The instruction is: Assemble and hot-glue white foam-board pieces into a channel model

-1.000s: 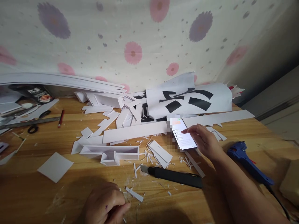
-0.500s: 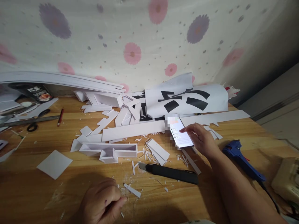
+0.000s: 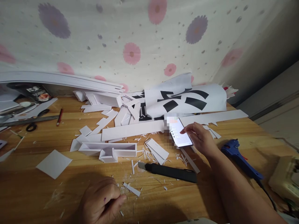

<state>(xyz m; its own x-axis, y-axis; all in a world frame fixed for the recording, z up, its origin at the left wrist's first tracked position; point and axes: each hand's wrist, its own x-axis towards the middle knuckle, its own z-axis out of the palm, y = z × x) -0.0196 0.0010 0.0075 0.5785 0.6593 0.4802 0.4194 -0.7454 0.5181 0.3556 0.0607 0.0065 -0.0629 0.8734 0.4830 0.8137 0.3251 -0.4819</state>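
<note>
A smartphone with a lit screen lies among the white strips at right of centre; part of it is blurred out. Over its right edge, my right hand has a finger on the screen and grips nothing. My left hand rests on the wood at the front, fingers curled into a loose fist with nothing visible inside. A black utility knife lies between the hands, its blade pointing left. Behind my left hand stands a white foam-board channel piece, beside a narrow offcut.
A blue glue gun with a cord lies at right. White sheets with black shapes lean at the back, near piled board pieces. Scissors, a metal ruler and a red pencil are at left.
The view has shifted very slightly. Both hands keep their places, my right finger still at the phone screen.
</note>
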